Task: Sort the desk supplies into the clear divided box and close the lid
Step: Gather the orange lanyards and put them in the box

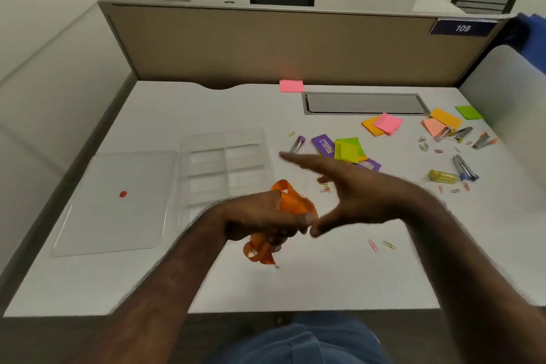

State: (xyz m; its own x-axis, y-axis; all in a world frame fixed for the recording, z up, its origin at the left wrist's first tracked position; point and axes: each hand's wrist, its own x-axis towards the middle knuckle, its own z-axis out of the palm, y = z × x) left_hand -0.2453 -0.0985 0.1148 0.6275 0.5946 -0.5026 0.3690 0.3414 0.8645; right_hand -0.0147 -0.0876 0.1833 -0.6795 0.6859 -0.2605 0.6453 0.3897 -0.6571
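— What lies farthest left on the white desk [147, 281]?

— The clear lid [113, 202], flat, with a red dot on it. Just right of it stands the clear divided box [226, 165], open, its compartments bare as far as I can see.

— And the hands?

— The left hand [260, 220] is clenched around a crumpled orange ribbon [292, 201] (loops stick out above and below the fist), held above the desk just in front of the box. The right hand [351, 186] is released, fingers straight and pointing left, thumb spread, grasping nothing; it is blurred.

— Where are the supplies?

— Still out on the desk, right of the box: a purple-capped tube [297, 145], purple packets [323, 143], green sticky notes [348, 149], orange and pink notes [382, 124], scattered paper clips [424, 146], staple removers [483, 140], a small stapler [465, 168] and a yellow tube [441, 177]. One pink sticky pad [291, 86] lies alone by the partition.
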